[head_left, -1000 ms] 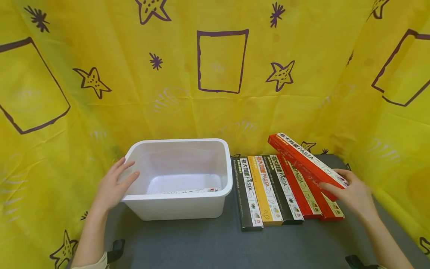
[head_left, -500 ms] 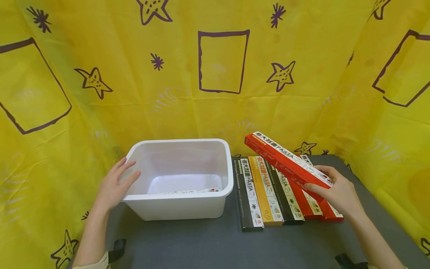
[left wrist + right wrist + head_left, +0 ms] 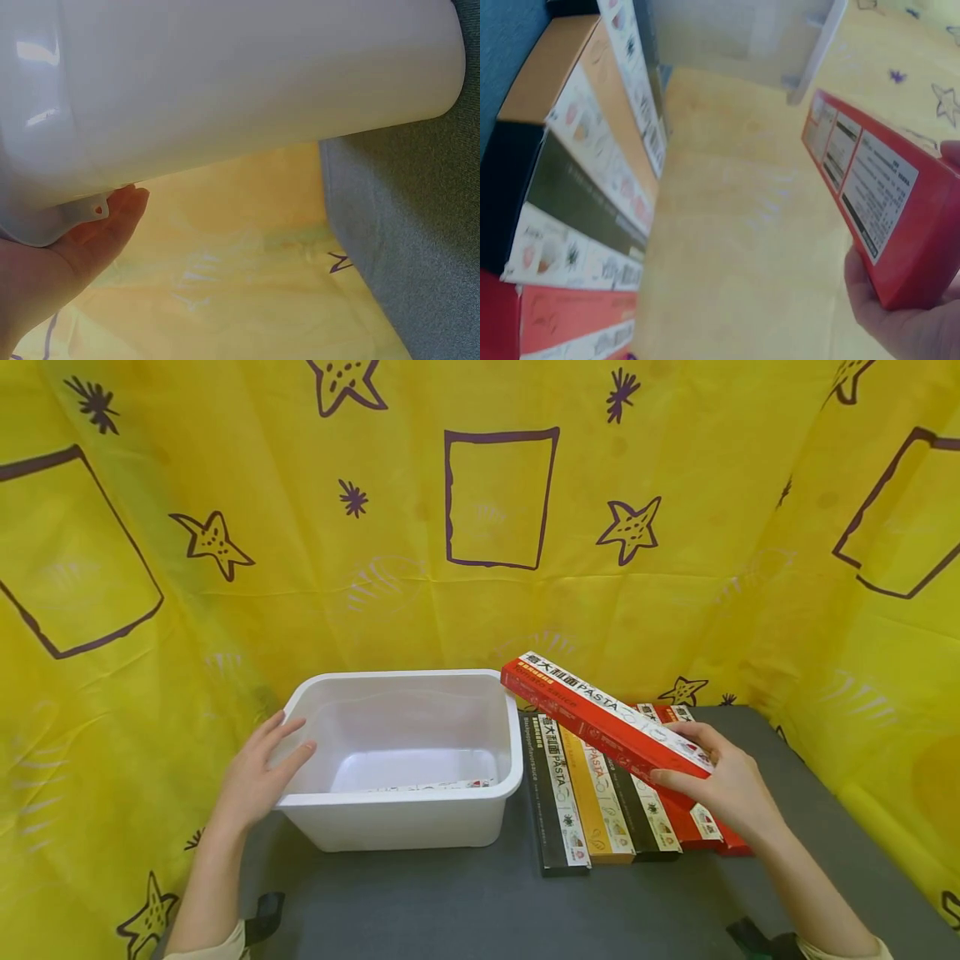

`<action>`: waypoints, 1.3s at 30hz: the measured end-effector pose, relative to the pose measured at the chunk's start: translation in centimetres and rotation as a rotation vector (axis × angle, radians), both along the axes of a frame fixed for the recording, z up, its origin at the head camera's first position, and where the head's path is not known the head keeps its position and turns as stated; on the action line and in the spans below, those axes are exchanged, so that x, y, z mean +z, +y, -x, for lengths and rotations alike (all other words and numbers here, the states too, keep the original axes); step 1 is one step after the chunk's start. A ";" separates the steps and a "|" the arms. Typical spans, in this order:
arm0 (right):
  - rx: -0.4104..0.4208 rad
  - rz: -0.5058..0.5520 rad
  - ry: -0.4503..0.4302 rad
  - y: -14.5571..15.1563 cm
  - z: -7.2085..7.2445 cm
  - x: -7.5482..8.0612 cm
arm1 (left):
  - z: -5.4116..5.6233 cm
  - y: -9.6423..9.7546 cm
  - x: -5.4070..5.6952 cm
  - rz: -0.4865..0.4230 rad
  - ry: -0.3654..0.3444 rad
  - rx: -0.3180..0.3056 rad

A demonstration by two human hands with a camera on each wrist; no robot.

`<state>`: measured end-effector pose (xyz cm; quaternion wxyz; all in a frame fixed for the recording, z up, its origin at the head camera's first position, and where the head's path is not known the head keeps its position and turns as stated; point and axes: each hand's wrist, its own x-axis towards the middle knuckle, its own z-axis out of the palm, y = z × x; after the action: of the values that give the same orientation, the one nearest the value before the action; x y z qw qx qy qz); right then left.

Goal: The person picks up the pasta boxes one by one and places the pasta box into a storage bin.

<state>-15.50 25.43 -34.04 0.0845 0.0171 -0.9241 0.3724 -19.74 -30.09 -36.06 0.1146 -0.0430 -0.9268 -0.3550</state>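
Observation:
My right hand (image 3: pixel 723 781) grips the near end of a red box of pasta (image 3: pixel 600 714), labelled "PASTA" and "Tomato sauce". Tilted in the air, the box has its far end overlapping the right rim of a white plastic tub (image 3: pixel 401 827) in the head view. The right wrist view shows the box's red side (image 3: pixel 877 184) with printed panels, thumb and fingers around its end. At the tub's left rim rests my left hand (image 3: pixel 258 777), fingers extended; from the left wrist, fingertips (image 3: pixel 135 199) lie under the rim's edge. Inside the tub, a white printed strip (image 3: pixel 450 784) shows just above the front rim.
Right of the tub lie several pasta boxes side by side: a black box (image 3: pixel 551 827), a yellow box (image 3: pixel 607 843), another black one and red boxes (image 3: pixel 690 827) partly hidden. They lie on a dark grey tabletop (image 3: pixel 420 910). Yellow patterned cloth (image 3: pixel 405 527) hangs around the back and sides.
My right hand has carried the red pasta box leftward, from above the row of boxes to the tub's right rim. My left hand and the tub stay in place.

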 end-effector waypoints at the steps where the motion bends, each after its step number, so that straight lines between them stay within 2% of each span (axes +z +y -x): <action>1: 0.010 0.008 -0.003 -0.3 0.1 0.1 | 0.0 0.0 0.0 0.000 0.001 -0.001; 6: 0.046 0.041 -0.023 -1.7 0.5 0.4 | 0.0 0.0 0.0 -0.003 -0.005 -0.004; 23: 0.152 0.106 0.002 -6.3 2.2 0.8 | 0.1 -0.1 -0.1 -0.015 -0.005 -0.002; 30: 0.199 0.034 0.058 -8.3 3.6 1.0 | 0.1 0.0 0.1 -0.017 -0.009 -0.004; 34: 0.256 0.005 0.099 -9.4 4.4 1.3 | 0.0 0.0 0.1 -0.019 -0.004 -0.002; 39: 0.308 -0.014 0.110 -10.9 5.3 1.8 | 0.0 0.0 0.1 -0.026 -0.014 0.001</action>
<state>-20.76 14.53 -32.28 0.0766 0.1797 -0.9071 0.3729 -19.76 -30.09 -35.94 0.1087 -0.0383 -0.9230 -0.3671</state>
